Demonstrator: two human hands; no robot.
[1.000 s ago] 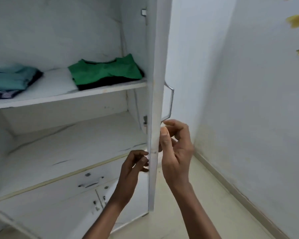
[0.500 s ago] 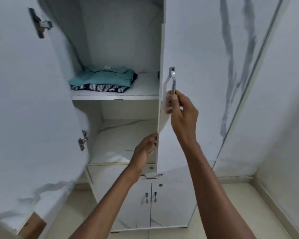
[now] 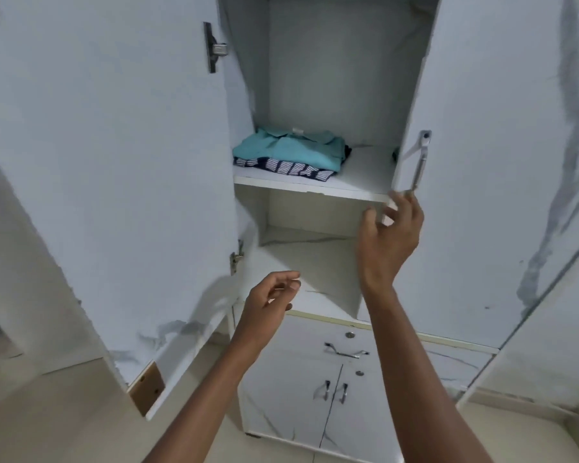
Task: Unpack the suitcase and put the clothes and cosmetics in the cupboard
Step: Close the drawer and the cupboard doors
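The white cupboard stands open in front of me. On its upper shelf lies a folded teal shirt on top of a dark striped garment. A sliver of another cloth shows behind the right door. My right hand holds that door's edge just below its metal handle, thumb inside and fingers outside. My left hand hovers loosely curled in front of the bare lower shelf, holding nothing. No suitcase or cosmetics are in view.
The left door swings far out toward me on the left. Below the shelves are a drawer with a handle and two small lower doors. A wall stands close on the right; pale floor lies below.
My view swung from the right door's edge to the cupboard front. The right hand slid from the handle down to the door's edge; the left hand came off the door and drew back.
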